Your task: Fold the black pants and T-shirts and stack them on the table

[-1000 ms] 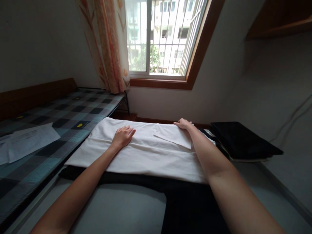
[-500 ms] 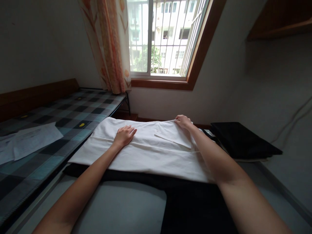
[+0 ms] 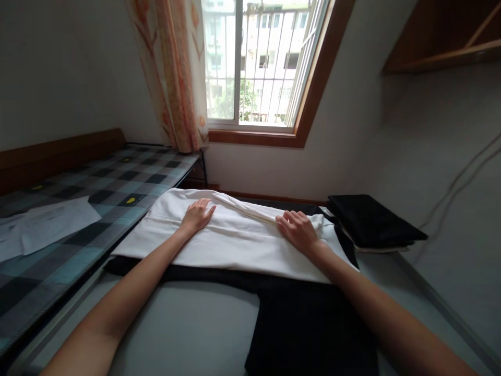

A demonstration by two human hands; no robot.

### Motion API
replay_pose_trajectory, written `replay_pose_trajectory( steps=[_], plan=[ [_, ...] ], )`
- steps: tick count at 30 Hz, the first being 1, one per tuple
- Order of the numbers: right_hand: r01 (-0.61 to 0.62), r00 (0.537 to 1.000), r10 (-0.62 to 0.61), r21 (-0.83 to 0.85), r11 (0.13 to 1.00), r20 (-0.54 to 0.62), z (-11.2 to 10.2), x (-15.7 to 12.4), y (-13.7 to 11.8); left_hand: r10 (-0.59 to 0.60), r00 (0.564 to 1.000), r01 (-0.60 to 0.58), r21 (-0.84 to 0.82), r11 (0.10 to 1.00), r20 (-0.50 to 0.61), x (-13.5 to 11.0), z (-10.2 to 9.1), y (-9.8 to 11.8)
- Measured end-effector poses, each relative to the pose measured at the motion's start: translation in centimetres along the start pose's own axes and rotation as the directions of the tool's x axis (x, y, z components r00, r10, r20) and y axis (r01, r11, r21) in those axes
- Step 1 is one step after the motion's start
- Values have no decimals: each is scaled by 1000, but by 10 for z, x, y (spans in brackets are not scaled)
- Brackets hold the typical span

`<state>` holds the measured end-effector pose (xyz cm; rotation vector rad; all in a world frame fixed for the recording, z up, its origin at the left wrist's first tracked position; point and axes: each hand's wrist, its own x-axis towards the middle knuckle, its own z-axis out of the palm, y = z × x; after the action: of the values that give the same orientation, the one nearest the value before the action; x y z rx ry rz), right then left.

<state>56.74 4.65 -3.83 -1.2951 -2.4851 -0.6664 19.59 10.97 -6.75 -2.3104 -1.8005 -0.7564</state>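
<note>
A white garment (image 3: 230,250) lies stretched sideways over a black garment (image 3: 313,324), whose dark cloth shows along the near edge and at the lower right. Flat on the white cloth, left of its middle, rests my left hand (image 3: 198,214), fingers stretched out. My right hand (image 3: 299,228) has its fingers curled over the far edge, which is turned back toward me in a rolled fold. The cloth under the right fingertips is partly hidden by the hand.
Beside a checked mattress (image 3: 152,177) with papers (image 3: 58,222) on it is the pale surface (image 3: 188,324) under the garments. A folded black stack (image 3: 376,219) lies at the right by the wall. A curtained, barred window (image 3: 258,73) is ahead; a wooden shelf (image 3: 442,62) hangs upper right.
My right hand has moved nearer to me, bringing the white garment's far edge over with it. The pocket-like flap seen before is now covered. My left hand stays almost in place.
</note>
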Motion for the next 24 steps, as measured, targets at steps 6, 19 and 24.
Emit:
replay_pose_trajectory(
  steps=[6, 19, 24],
  plan=[
    [-142, 989, 141, 21, 990, 41, 7, -10, 0, 34, 999, -33, 21, 999, -20, 9, 3, -1],
    [-146, 986, 153, 96, 985, -66, 19, -15, 5, 141, 912, -123, -72, 990, 386, 108, 27, 41],
    [-234, 944, 259, 139, 962, -205, 22, -16, 7, 213, 847, -229, -28, 973, 487, 119, 27, 51]
  ],
)
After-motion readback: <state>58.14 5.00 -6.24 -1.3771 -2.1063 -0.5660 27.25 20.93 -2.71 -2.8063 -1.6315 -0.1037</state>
